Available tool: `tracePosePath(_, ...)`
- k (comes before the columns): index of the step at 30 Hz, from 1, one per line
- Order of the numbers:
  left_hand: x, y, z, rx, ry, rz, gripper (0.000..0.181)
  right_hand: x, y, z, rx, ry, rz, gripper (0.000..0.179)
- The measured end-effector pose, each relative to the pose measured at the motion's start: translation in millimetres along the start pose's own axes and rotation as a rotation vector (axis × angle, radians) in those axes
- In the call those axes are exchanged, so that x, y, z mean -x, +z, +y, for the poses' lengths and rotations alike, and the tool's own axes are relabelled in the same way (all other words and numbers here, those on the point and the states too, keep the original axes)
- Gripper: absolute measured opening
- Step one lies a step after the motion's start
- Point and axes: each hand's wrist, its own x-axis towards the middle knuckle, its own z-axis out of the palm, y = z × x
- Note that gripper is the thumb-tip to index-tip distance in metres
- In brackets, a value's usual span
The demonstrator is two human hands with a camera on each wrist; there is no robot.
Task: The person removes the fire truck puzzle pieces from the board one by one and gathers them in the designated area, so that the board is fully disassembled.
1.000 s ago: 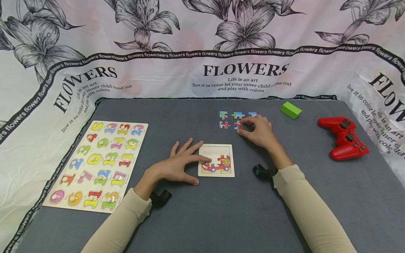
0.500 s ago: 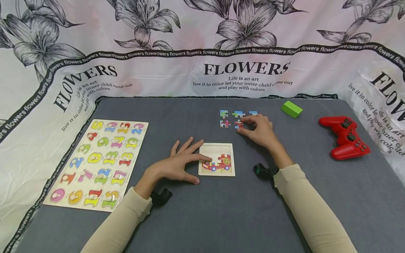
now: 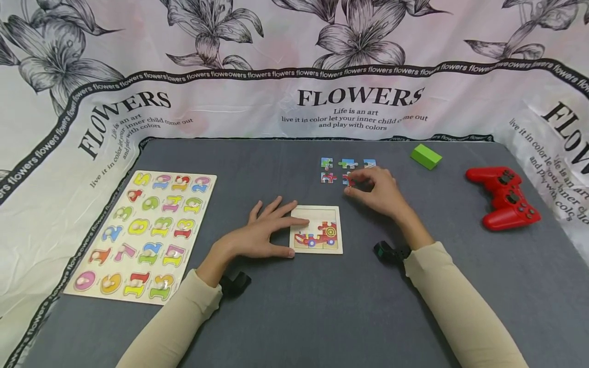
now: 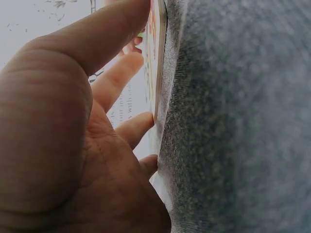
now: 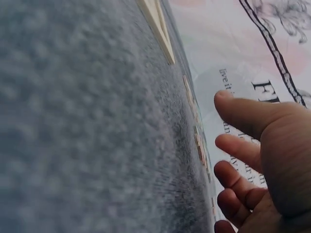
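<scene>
A square wooden puzzle board (image 3: 322, 213) lies mid-table, its lower part filled with a red vehicle picture. My left hand (image 3: 257, 236) spreads its fingers at the board's left side. Its index finger reaches over the board, and its thumb tip is at the lower left corner. Beyond the board, several loose jigsaw pieces (image 3: 327, 178) lie in two rows. My right hand (image 3: 377, 191) is over the right end of the nearer row, partly covering a red piece (image 3: 346, 180). In the right wrist view, thumb and fingers (image 5: 240, 145) are apart, with nothing visible between them.
A large number puzzle board (image 3: 142, 235) lies at the left, close to the left forearm. A green block (image 3: 426, 157) is at the back right, and a red game controller (image 3: 501, 197) lies at the right. Flower-printed cloth (image 3: 248, 107) rises behind the grey table.
The left thumb has moved up to the puzzle board's lower left corner. My right hand has shifted slightly nearer relative to the loose pieces, uncovering more of the far right one.
</scene>
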Motion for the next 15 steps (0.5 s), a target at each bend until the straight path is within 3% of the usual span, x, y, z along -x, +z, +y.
tracePosePath(7, -3.1, 0.6, 0.3, -0.03, -0.051, 0.046, 0.082, 12.9, 0.6, -16.8, 0.039, -0.096, -0.083, 0.042)
tracePosePath(15, -4.7, 2.9, -1.9, -0.055, -0.118, 0.105, 0.096, 26.6, 7.0, -29.7, 0.007, -0.165, -0.216, 0.044)
